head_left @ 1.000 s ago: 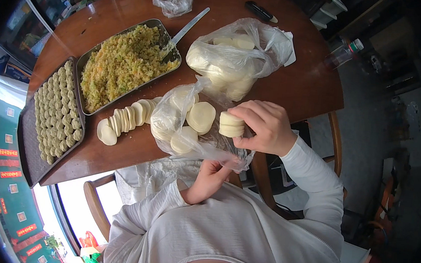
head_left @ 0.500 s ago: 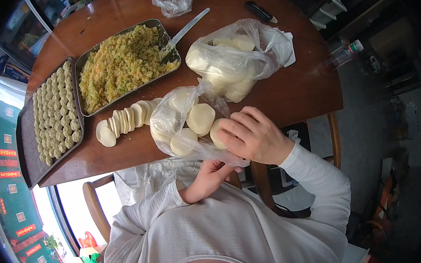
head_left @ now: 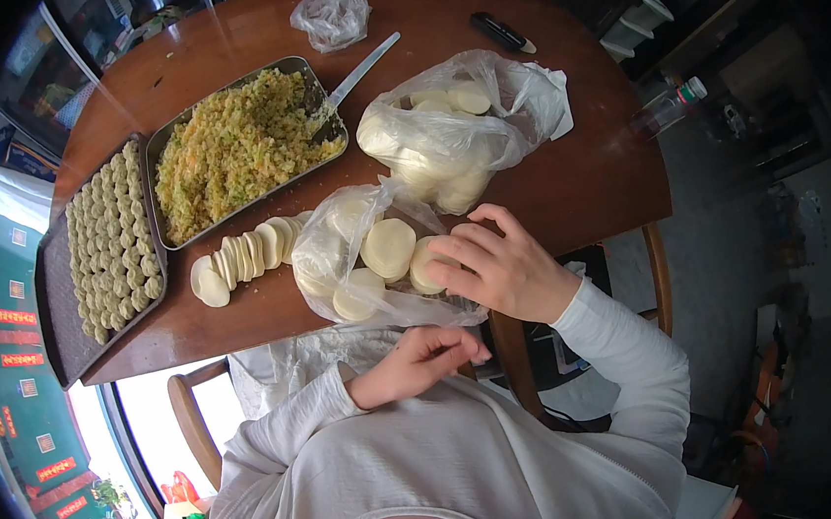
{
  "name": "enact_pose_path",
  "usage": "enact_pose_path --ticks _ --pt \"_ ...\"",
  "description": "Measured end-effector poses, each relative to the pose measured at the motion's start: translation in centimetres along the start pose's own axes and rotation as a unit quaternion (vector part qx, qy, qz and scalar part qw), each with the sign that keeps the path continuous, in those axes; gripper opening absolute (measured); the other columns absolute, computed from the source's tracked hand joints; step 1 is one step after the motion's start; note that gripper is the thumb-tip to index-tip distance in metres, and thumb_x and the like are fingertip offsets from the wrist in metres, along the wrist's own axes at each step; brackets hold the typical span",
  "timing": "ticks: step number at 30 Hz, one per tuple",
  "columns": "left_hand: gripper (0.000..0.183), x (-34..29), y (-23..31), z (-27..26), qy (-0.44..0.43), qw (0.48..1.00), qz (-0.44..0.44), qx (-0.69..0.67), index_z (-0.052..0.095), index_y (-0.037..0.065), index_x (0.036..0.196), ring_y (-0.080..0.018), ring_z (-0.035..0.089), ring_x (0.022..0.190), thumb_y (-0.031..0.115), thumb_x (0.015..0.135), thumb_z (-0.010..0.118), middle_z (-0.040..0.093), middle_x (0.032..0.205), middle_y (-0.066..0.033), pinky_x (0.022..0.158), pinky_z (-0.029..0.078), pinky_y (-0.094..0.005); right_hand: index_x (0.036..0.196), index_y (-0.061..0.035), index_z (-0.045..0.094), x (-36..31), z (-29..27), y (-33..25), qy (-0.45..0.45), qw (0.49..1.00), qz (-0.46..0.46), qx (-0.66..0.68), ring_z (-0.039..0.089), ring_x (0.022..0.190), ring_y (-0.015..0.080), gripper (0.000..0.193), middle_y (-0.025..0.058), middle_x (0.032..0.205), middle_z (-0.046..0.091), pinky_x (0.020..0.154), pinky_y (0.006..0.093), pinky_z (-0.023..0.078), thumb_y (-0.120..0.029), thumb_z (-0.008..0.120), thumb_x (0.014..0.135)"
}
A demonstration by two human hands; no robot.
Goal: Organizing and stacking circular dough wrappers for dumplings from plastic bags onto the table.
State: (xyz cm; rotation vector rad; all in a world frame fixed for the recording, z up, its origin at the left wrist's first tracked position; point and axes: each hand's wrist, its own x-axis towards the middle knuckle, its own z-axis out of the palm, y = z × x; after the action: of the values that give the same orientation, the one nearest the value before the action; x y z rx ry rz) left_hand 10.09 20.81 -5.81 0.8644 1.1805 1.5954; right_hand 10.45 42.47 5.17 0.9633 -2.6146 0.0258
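A clear plastic bag [head_left: 323, 246] lies spread at the table's front edge with several stacks of round pale dumpling wrappers [head_left: 389, 248] in it. My right hand [head_left: 513, 270] is at the bag's right side, its fingers spread and the tips touching the rightmost wrapper stack [head_left: 428, 265]. Just below the bag's near edge is my left hand [head_left: 418, 364], its fingers curled together, with nothing visible in them. Left of the bag, a row of overlapping wrappers [head_left: 250, 250] lies on the table.
A metal tray [head_left: 209, 224] holds a heap of chopped filling [head_left: 233, 145] and a pale-handled spatula [head_left: 365, 69]. A dark tray [head_left: 61, 303] of small dumplings stands at far left. Behind lie a fuller wrapper bag [head_left: 430, 147], a crumpled bag [head_left: 332, 17] and a black object [head_left: 500, 31].
My left hand has let go of the bag's near edge and drawn slightly down. My right hand's fingers have spread at the wrapper stack. The view has shifted slightly.
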Motion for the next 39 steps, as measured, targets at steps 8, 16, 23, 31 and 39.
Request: enact_pose_path --ticks 8,16,23,31,39 --pt "0.033 -2.1 5.7 -2.2 0.077 0.978 -0.096 0.166 0.064 -0.003 0.138 -0.0193 0.067 0.120 0.011 0.108 0.063 0.072 0.126 -0.0114 0.098 0.055 -0.0342 0.132 -0.0086 0.048 -1.7 -0.4 0.5 -0.085 0.891 0.323 0.306 0.067 0.091 0.0259 0.060 0.0098 0.103 0.061 0.078 0.0379 0.054 -0.004 0.083 0.083" --pt "0.046 0.5 4.4 -2.4 0.052 0.992 -0.104 -0.043 0.051 0.000 0.152 -0.0165 0.064 0.121 0.018 0.112 0.060 0.069 0.135 -0.0103 0.103 0.053 -0.0316 0.108 -0.0030 0.061 -0.2 -3.6 2.8 0.023 0.916 0.275 0.291 0.065 0.074 0.0200 0.023 0.0085 0.091 0.063 0.067 0.0350 0.053 0.004 0.071 0.088" --pt "0.042 0.0 7.0 -1.4 -0.056 0.977 -0.006 0.204 0.059 0.001 0.147 -0.0230 0.065 0.127 0.017 0.109 0.064 0.066 0.144 -0.0137 0.107 0.051 -0.0349 0.096 -0.0033 0.072 2.5 -9.5 4.6 0.071 0.902 0.304 0.297 0.066 0.073 0.0082 0.017 0.0024 0.083 0.071 0.065 0.0277 0.053 -0.017 0.082 0.094" --pt "0.023 -2.8 16.8 -0.2 -0.062 0.932 0.193 0.301 0.077 0.001 0.117 -0.0311 0.078 0.099 0.003 0.095 0.076 0.079 0.112 -0.0153 0.082 0.062 -0.0369 0.110 -0.0008 0.074 6.8 -2.0 15.2 0.001 0.863 0.317 0.393 0.068 0.085 0.0104 0.021 0.0028 0.097 0.075 0.078 0.0274 0.055 -0.021 0.068 0.106" --pt "0.049 2.9 21.4 -3.5 0.240 0.703 0.271 0.612 0.066 0.002 0.131 -0.0363 0.061 0.123 0.003 0.084 0.077 0.068 0.120 -0.0147 0.112 0.046 -0.0481 0.116 -0.0055 0.073 8.1 -2.2 13.4 -0.187 0.893 0.260 0.317 0.071 0.097 0.0260 0.041 0.0132 0.104 0.075 0.088 0.0412 0.054 -0.042 0.055 0.109"
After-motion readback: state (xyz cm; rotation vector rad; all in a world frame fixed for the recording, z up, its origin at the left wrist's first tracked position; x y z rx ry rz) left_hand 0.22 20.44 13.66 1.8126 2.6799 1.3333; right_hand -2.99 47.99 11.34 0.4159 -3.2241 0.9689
